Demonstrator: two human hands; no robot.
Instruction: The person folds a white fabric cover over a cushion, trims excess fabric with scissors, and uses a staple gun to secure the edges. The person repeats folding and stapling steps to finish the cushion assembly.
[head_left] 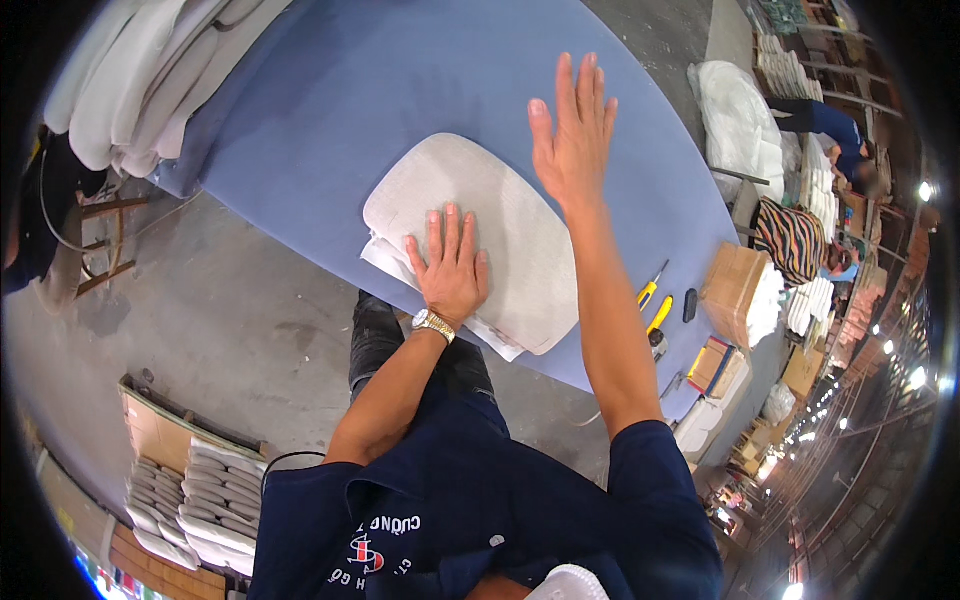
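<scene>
A light beige-grey seat cushion (520,250) with rounded corners lies tilted across the blue-covered table (320,130), close to its near edge. White material (388,258) sticks out from under its near side. My left hand (452,270), a gold watch at its wrist, rests flat on the cushion's near left part, fingers apart. Past the cushion's far right edge, my right hand (578,135) is stretched out with straight fingers and the thumb away from them; nothing is in it. It looks raised over the table, though its height is hard to judge.
On the table's right lie a yellow screwdriver (650,290), a yellow-handled tool (660,315) and a small black object (690,305). Stacked cushions (150,70) fill the far left corner. A cardboard box (728,290) stands beyond the right edge. Other people work at the far right.
</scene>
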